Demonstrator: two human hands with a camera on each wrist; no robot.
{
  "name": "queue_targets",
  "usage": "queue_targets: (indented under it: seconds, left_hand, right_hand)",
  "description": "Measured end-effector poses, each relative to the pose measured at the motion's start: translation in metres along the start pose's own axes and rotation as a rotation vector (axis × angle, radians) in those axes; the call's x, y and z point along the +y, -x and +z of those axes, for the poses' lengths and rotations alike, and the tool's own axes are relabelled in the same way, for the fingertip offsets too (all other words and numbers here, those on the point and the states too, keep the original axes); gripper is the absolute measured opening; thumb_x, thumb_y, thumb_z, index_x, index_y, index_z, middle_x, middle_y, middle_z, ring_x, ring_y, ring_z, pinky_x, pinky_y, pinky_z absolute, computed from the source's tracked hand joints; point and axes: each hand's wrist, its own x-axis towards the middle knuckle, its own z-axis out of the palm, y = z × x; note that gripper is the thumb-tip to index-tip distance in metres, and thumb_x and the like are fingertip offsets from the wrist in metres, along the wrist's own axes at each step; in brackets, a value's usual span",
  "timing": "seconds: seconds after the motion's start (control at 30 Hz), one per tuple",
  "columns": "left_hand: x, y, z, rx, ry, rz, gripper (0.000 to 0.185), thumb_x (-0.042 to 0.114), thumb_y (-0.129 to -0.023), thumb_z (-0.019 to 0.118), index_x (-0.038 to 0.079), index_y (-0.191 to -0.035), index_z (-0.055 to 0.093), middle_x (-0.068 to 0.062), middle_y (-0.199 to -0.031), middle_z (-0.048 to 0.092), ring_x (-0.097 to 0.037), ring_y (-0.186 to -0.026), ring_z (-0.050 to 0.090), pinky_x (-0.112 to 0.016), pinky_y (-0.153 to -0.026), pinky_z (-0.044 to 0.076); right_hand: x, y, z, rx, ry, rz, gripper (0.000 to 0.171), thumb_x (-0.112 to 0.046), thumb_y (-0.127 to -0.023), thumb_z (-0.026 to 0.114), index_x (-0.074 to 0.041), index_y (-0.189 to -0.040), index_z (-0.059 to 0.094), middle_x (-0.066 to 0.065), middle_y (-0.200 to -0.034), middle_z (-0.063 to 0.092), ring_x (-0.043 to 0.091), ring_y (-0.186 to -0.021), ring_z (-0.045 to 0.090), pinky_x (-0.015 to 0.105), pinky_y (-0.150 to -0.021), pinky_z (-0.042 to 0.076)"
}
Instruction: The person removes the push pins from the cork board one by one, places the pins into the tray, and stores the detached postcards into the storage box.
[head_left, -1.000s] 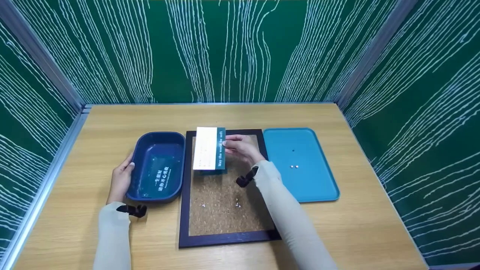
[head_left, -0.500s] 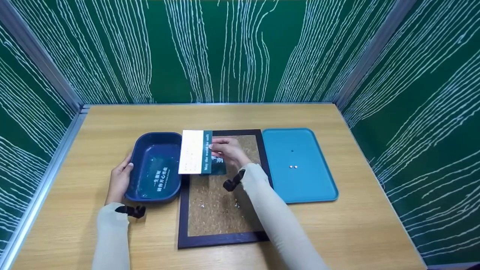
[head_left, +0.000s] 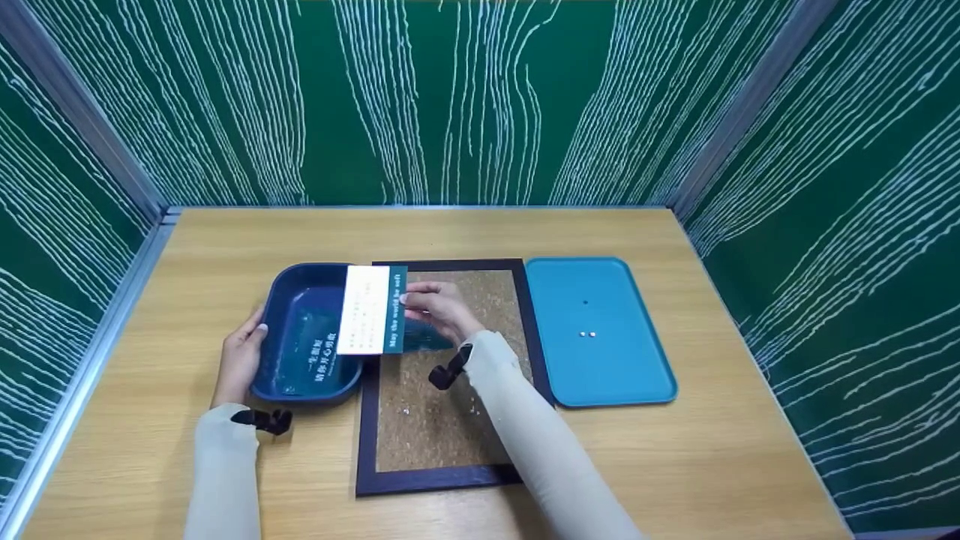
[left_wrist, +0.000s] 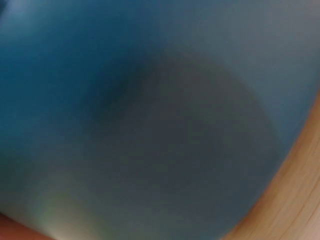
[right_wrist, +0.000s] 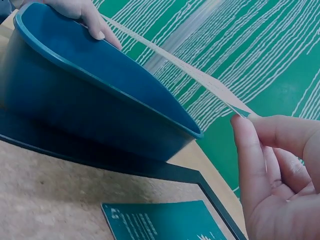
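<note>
My right hand (head_left: pixel 439 309) pinches a white card with a green printed band (head_left: pixel 371 311) by its right edge. The card is held above the right rim of a dark blue plastic bin (head_left: pixel 274 300) and the cork board's left edge. My left hand (head_left: pixel 241 356) grips the bin's left side, thumb over the rim. Inside the bin lies a dark green card with white lettering (head_left: pixel 324 360). A second green card (right_wrist: pixel 162 220) lies on the cork board (head_left: pixel 427 442), mostly hidden by my right hand in the head view. The left wrist view is blurred, filled by the bin wall (left_wrist: pixel 175 125).
Right of the dark-framed cork board lies a flat turquoise tray (head_left: pixel 622 367) with a few tiny pieces on it (head_left: pixel 587 334). Small shiny bits (head_left: pixel 406 410) sit on the cork's lower part. Green walls with white lines surround the wooden table (head_left: pixel 735 450) on three sides.
My right hand has carried the white card leftward and slightly nearer, from over the cork board to over the bin's right rim. My left hand and the bin have stayed in place.
</note>
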Motion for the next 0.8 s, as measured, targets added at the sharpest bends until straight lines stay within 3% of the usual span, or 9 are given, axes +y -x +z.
queue_targets:
  seconds: [0.53, 0.8]
  left_hand:
    - [0.000, 0.002, -0.002, -0.039, 0.015, -0.059, 0.047, 0.025, -0.106, 0.031, 0.023, -0.152, 0.023, 0.003, -0.161, 0.007, -0.020, -0.150, 0.002, -0.041, -0.123, 0.006]
    - [0.000, 0.002, -0.002, -0.031, 0.013, -0.052, 0.048, 0.023, -0.105, 0.032, 0.018, -0.152, 0.022, -0.001, -0.160, 0.010, -0.021, -0.149, 0.004, -0.041, -0.122, 0.007]
  right_hand:
    - [0.005, 0.005, 0.031, 0.014, 0.043, 0.018, 0.021, 0.000, -0.081, 0.072, -0.007, -0.102, 0.071, 0.012, -0.099, 0.069, 0.019, -0.082, 0.070, 0.031, -0.082, 0.058]
    - [0.010, 0.006, 0.047, -0.015, 0.014, -0.006, 0.021, 0.005, -0.081, 0.070, -0.001, -0.101, 0.070, 0.010, -0.087, 0.068, 0.015, -0.071, 0.069, 0.026, -0.073, 0.059]
